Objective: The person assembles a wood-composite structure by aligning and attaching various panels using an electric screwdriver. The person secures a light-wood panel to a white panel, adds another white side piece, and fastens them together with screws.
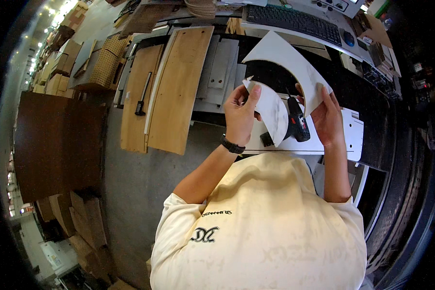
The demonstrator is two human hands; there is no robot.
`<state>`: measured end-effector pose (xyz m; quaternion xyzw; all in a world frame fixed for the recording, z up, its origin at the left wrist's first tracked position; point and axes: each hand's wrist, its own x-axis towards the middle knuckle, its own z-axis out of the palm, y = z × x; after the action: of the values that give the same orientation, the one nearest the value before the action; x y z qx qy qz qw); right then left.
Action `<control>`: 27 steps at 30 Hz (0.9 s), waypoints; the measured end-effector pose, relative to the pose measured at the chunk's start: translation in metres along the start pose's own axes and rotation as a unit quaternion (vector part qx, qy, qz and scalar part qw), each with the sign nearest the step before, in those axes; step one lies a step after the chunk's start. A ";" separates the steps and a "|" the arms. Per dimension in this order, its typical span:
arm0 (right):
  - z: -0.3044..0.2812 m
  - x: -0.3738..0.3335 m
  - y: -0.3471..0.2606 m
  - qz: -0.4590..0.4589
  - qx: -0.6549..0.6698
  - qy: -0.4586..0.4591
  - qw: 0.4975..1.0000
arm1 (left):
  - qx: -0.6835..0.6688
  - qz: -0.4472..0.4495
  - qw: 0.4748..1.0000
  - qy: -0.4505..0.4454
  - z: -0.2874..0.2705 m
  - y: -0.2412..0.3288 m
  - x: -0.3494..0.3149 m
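Observation:
Between finger and thumb, my left hand (241, 113) grips a curved white marbled offcut (271, 115) with a rough, chipped upper end. My right hand (327, 118) is closed on the lower part of a larger white panel (307, 72) that has a rounded cut-out along its left side. The two pieces are held up side by side, slightly apart. Below them a black and red cordless drill (298, 126) rests on a white board (319, 146). A small black block (266, 140) sits on that board near the offcut's lower tip.
To the left lie two light wooden boards (181, 92), with a black-headed metal tool (144, 94) on one. Grey panels (223, 67) are stacked beside them. Farther off are a keyboard (295, 23) and mouse (349, 38). A large brown sheet (60, 145) and cardboard boxes stand far left.

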<state>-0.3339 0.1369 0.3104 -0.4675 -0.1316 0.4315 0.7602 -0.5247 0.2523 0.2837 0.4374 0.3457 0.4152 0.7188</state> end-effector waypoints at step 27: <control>-0.032 0.001 0.056 0.128 0.027 -0.049 0.990 | -0.037 -0.107 0.992 0.060 0.016 -0.034 -0.016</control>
<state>-0.3440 0.1298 0.2469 -0.4380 -0.0962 0.5512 0.7036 -0.5079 0.2231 0.2604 0.3460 0.4172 0.3738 0.7526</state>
